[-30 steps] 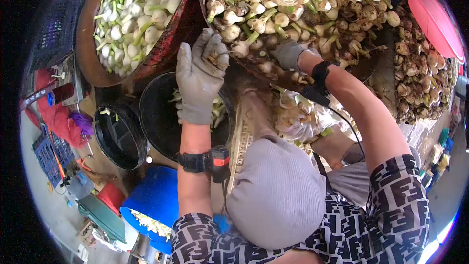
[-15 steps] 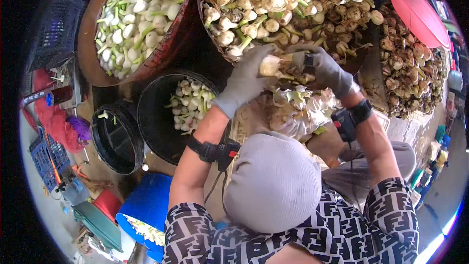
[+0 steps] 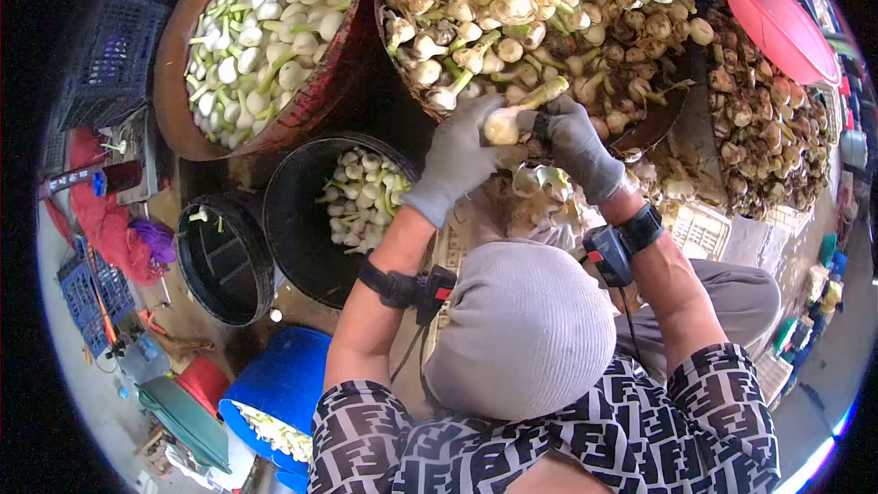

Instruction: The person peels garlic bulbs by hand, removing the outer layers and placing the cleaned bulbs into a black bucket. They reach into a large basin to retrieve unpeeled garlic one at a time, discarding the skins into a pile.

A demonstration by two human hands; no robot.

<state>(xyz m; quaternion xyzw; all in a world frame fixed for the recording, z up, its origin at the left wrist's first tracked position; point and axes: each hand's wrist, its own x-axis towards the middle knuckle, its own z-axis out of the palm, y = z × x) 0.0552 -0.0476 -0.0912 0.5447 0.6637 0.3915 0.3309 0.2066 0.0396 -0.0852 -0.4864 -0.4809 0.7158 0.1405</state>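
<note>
My left hand [image 3: 462, 154], in a grey glove, is closed around a pale garlic bulb [image 3: 501, 127], whose greenish stem [image 3: 545, 93] points up and to the right. Close beside the bulb, my right hand [image 3: 582, 146], gloved too, has its fingers curled round a small dark object [image 3: 540, 125], perhaps a tool handle; most of it is hidden. Both hands are over the near edge of a wide container heaped with unpeeled bulbs [image 3: 512, 7]. Below them lie loose papery peelings [image 3: 549, 201].
Cleaned bulbs fill a large reddish tub [image 3: 172, 82] at upper left. A black bucket [image 3: 293, 247] holds more bulbs, beside a smaller black bucket [image 3: 187, 261]. A blue bucket [image 3: 293, 361] stands lower left. At right are a pink basin [image 3: 777, 14] and piled brownish bulbs [image 3: 768, 128].
My right hand has moved left and down, nearer my left hand. The held bulb is turned, so its stem now shows pointing up and right.
</note>
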